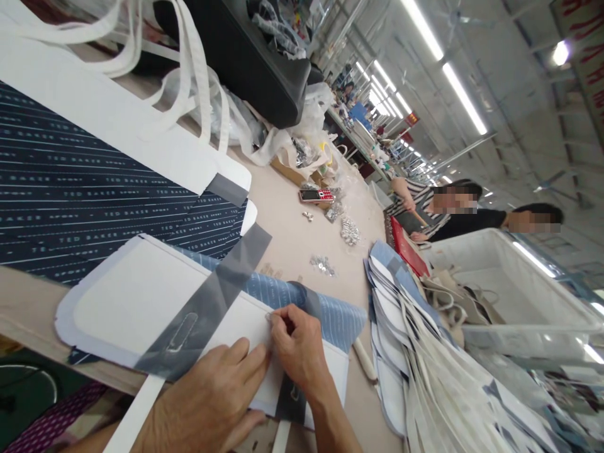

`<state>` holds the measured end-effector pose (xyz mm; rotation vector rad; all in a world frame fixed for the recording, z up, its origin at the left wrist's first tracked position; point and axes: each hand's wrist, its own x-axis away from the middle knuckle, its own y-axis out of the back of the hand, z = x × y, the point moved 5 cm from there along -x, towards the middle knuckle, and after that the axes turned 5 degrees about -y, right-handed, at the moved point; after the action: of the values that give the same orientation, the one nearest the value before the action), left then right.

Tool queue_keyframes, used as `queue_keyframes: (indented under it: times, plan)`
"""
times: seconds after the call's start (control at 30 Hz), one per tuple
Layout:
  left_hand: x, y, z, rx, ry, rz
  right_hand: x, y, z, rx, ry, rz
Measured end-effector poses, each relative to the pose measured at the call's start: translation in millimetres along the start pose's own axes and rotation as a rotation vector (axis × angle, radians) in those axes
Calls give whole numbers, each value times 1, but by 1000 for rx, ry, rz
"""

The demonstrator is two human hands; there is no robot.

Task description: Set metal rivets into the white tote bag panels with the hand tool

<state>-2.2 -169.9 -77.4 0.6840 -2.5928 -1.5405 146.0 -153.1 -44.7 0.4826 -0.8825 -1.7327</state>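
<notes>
A white bag panel [125, 302] with grey strips across it and a blue patterned edge [274, 290] lies on the table in front of me. My left hand [214, 384] rests on the panel, fingers stretched over its surface and thumb near the front edge. Right beside it, my right hand [298, 343] pinches a small shiny piece [268, 316], perhaps metal, at the panel's middle. A stitched oblong [183, 331] shows on the left grey strip. White straps [134, 418] hang off the front edge.
Dark blue printed panels [94, 195] lie to the left. Small metal parts [350, 231], flat discs [323, 265] and a phone [316, 195] lie behind. Stacked strapped panels [391, 352] and a white bin [495, 258] stand right. A wooden-handled tool [364, 360] lies nearby. Two people [425, 207] are beyond.
</notes>
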Motion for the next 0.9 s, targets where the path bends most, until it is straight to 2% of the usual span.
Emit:
queue_keyframes:
  times: [0.17, 0.33, 0.47, 0.6, 0.77, 0.9]
  plan:
    - [3, 4, -2, -39, -30, -124, 0, -1, 2, 37, 13, 17]
    - [4, 6, -3, -51, -39, -175, -1, -3, 7, 160, -4, -20]
    - [3, 4, -3, -37, -35, -94, -12, 0, 10, 211, -130, 96]
    - [3, 8, -2, -47, -46, -93, -27, 4, 21, 313, -123, 249]
    - [10, 20, -9, 12, -164, -315, -39, 6, 24, 283, -137, 389]
    - [49, 6, -19, 76, -259, -469, -40, 6, 21, 240, -141, 382]
